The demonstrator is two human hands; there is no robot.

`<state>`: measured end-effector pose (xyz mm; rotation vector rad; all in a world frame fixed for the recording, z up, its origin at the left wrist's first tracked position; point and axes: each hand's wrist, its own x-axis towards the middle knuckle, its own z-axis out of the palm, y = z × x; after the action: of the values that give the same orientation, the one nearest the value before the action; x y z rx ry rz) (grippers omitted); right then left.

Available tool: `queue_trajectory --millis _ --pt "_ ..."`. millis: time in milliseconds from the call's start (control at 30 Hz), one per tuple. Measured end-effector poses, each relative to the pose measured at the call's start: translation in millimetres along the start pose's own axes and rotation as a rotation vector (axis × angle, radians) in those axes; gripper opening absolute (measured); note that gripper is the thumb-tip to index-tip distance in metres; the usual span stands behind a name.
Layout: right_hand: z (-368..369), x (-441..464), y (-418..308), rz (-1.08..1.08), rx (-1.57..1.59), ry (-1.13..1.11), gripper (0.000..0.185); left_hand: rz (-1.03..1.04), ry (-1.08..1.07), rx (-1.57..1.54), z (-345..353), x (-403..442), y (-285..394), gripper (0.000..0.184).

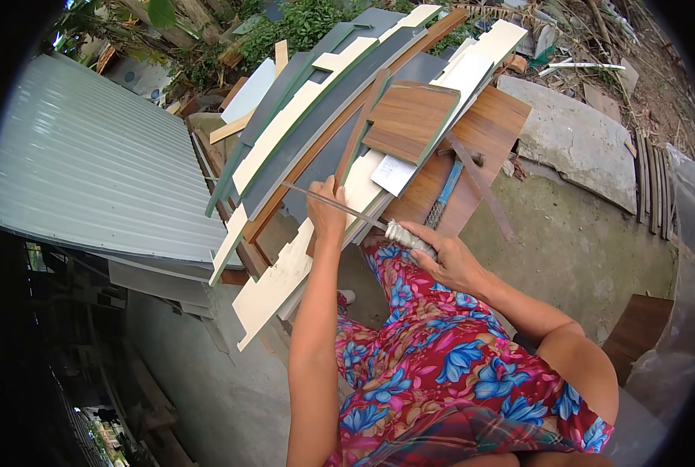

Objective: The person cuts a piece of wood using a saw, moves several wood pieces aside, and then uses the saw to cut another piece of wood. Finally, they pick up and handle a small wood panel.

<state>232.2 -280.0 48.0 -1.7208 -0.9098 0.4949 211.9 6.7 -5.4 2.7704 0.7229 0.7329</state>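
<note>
Now, right grip (444, 255): closed round a bladed tool (400, 233), centre frame
Left grip (326, 212): clasping a brown strip (361, 130)
Hammer (450, 184): lying right of centre

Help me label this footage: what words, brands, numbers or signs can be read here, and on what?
No text can be read in this picture.
White piece beside the brown panel: faint marks, too small and blurred to read or to tell whether they are writing.
Wrapped tool handle in the right hand: no legible lettering.
Blue hammer handle: none legible.
</note>
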Motion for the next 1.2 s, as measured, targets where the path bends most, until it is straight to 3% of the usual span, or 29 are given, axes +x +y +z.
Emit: queue_trajectory --millis 167,267,367,533,667,767,800,900,967,1033,1100,1200 --pt "-7 -6 1 0.046 0.008 0.014 0.049 -0.036 -0.028 0.018 14 24 5 0.043" --pt "-12 -7 10 0.051 0.003 0.046 0.048 0.016 0.136 0.055 4 15 15 0.048" --pt "-14 -6 14 -0.004 -0.033 0.127 0.048 0.07 0.222 -0.038 -9 -5 19 0.044" --pt "-14 11 18 -0.061 -0.166 0.185 0.055 0.125 0.246 -0.09 -32 -48 6 0.014" --pt "-1 36 17 -0.097 -0.289 0.149 0.061 -0.044 0.283 -0.165 -53 -76 -4 0.021" --pt "16 66 10 -0.11 -0.334 0.106 0.062 -0.131 0.423 -0.387 -70 -85 -4 0.028" --pt "20 77 8 -0.102 -0.353 0.091 0.063 -0.231 0.373 -0.504 -68 -91 -12 0.04" --pt "38 114 7 -0.132 -0.415 0.112 0.062 -0.571 0.279 -1.091 -85 -99 -15 0.048" --pt "47 136 8 -0.183 -0.446 0.121 0.061 -0.544 0.331 -1.433 -88 -101 -21 0.054" --pt "58 156 19 -0.203 -0.581 0.118 0.059 -0.652 0.347 -1.703 -97 -103 -21 0.06" --pt "63 170 22 -0.091 -0.767 0.013 0.057 -0.625 0.254 -1.785 -103 -109 -30 0.065" --pt "69 183 47 -0.18 -0.873 0.03 0.061 -0.705 0.257 -1.794 -109 -114 -34 0.074"
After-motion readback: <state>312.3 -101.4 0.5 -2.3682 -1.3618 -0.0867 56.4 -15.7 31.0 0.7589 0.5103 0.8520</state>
